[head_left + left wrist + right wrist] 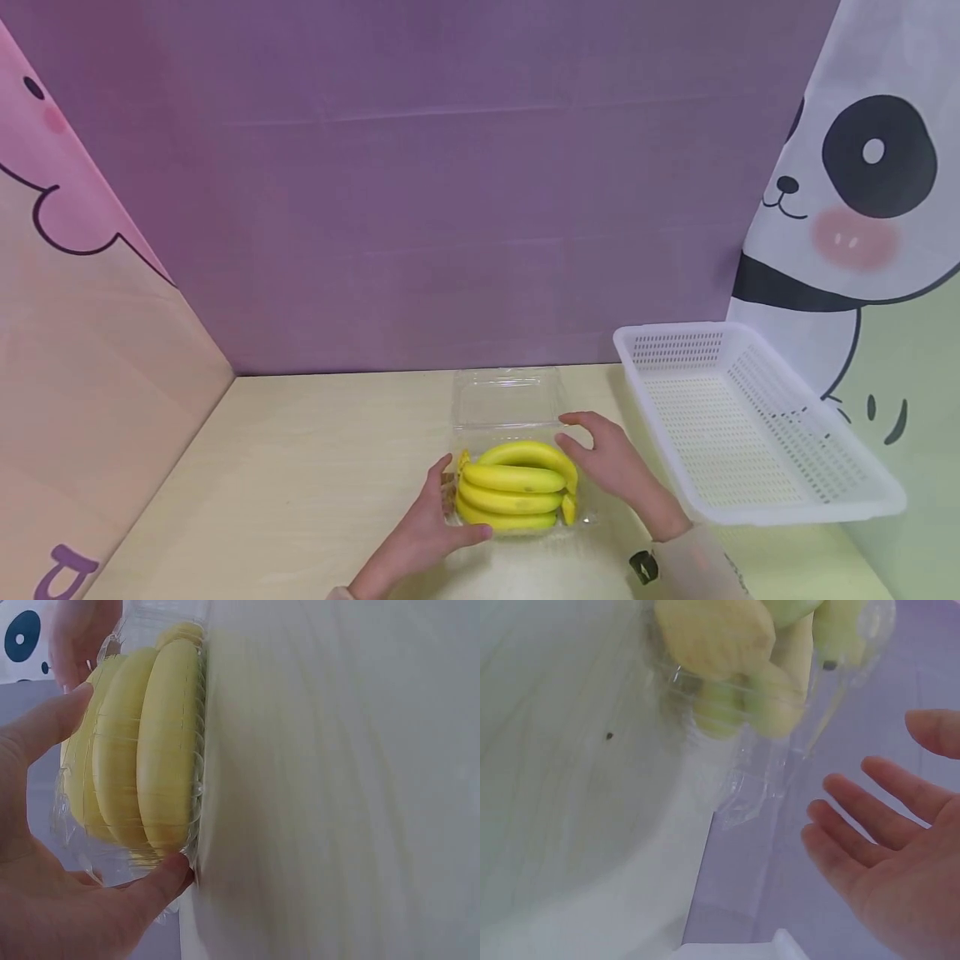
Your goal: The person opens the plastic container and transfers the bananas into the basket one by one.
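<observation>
A bunch of yellow bananas lies in the base of a clear plastic clamshell box on the table. The box's lid is folded back toward the rear wall. My left hand grips the left end of the base, its thumb at the near side and its fingers round the far corner. Beside the right end of the box, my right hand hovers with relaxed, spread fingers and holds nothing. In the right wrist view, a gap shows between the right hand's fingers and the plastic.
A white perforated basket stands at the right, close to my right forearm. Behind the pale wooden table rises a purple cloth wall. Printed side panels, one with a panda, flank it.
</observation>
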`<state>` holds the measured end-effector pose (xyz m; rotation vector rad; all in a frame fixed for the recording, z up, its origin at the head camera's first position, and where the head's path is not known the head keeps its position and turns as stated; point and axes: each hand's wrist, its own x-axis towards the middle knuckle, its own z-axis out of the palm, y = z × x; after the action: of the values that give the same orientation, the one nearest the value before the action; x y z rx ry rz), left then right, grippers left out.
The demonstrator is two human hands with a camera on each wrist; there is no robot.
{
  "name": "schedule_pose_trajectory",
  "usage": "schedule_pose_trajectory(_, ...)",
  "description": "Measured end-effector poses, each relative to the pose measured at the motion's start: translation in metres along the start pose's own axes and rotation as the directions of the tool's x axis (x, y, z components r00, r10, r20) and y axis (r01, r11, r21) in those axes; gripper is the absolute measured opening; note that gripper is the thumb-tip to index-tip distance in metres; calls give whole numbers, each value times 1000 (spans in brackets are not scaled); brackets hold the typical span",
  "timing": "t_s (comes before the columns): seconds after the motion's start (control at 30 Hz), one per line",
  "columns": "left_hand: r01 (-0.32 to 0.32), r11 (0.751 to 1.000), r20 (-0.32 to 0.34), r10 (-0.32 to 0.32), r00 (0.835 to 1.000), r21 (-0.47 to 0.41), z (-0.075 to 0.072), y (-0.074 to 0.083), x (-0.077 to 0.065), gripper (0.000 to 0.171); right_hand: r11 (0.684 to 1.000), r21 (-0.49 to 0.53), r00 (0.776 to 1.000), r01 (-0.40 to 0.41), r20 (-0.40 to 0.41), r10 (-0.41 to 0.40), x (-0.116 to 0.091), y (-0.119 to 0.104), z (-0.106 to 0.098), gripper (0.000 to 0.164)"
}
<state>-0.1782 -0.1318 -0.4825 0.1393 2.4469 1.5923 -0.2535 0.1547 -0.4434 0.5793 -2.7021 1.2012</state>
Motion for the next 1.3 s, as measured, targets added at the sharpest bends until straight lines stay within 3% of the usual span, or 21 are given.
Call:
schedule_pose_trajectory(0.63, 0, 1000, 10, 0, 1000, 5, -1, -1, 0, 122, 992, -37, 993, 117, 3, -117, -7, -20, 3, 30)
schedule_pose_trajectory(1.3, 1, 1000, 0, -1, 1000, 15, -1, 0, -1, 123, 983, -20, 975, 180, 137, -176, -13, -34, 14, 35)
